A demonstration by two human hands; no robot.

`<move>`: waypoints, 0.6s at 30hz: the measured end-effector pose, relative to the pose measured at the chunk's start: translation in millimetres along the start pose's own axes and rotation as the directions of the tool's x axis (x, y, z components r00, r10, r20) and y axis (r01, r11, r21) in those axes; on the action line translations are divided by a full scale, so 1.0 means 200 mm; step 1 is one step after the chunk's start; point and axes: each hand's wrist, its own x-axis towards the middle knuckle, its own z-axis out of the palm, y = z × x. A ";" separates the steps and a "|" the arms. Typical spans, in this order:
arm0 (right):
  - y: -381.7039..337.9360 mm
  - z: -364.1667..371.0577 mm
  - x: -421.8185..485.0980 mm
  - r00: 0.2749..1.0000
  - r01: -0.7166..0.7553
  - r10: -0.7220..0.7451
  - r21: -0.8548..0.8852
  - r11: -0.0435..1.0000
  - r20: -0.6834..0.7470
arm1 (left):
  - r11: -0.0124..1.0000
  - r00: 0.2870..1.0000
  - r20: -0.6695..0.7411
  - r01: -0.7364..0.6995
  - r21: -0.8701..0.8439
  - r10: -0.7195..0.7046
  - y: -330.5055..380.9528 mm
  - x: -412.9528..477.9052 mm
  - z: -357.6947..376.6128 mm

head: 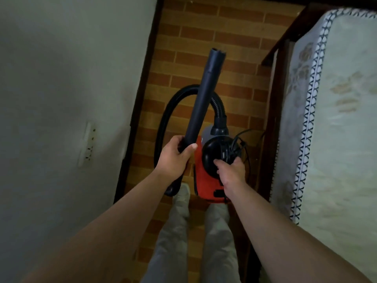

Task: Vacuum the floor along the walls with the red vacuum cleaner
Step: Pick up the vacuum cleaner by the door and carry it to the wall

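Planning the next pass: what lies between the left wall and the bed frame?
Head view: brick-patterned floor, with the red vacuum cleaner and its black hose over it.

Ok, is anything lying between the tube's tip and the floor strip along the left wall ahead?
Nothing visible lies on the brick-pattern floor between the wall and the bed frame ahead of the tube in the left hand. Only the vacuum's hose loops close to the wall, back by the feet. The right hand grips the cord.

Hose (164,119) end (behind left forearm (142,201))
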 end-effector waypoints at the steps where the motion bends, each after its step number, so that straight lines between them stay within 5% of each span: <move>1: 0.05 0.03 0.06 1.000 -0.012 0.012 0.009 1.000 -0.010 | 1.000 1.000 0.021 0.003 0.005 -0.003 -0.06 0.06 0.03; 18: 0.72 0.48 0.90 0.996 -0.053 0.059 0.093 0.994 -0.068 | 0.995 0.985 0.163 0.050 0.092 -0.064 -1.06 0.87 0.47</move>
